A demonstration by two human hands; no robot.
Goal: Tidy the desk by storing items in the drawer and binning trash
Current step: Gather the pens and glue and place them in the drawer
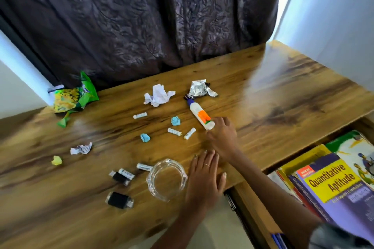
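Observation:
A white glue bottle (pixel 199 114) with an orange label and blue cap lies on the wooden desk (pixel 283 95). My right hand (pixel 221 136) reaches to the bottle's near end, fingers touching it; a closed grip is not visible. My left hand (pixel 205 178) lies flat on the desk beside a clear glass bowl (pixel 167 179). Scattered over the desk are white batteries (pixel 140 115), crumpled white paper (pixel 158 95), blue paper balls (pixel 175 121), a foil wrapper (pixel 199 88), a green snack packet (pixel 74 97) and two black spools (pixel 119 199). The open drawer (pixel 257 208) sits lower right.
Books fill the open drawer, a purple "Quantitative Aptitude" book (pixel 332 184) on top. A dark patterned curtain (pixel 141 22) hangs behind the desk. A yellow paper ball (pixel 56 160) and a small crumpled paper (pixel 81 148) lie at the left.

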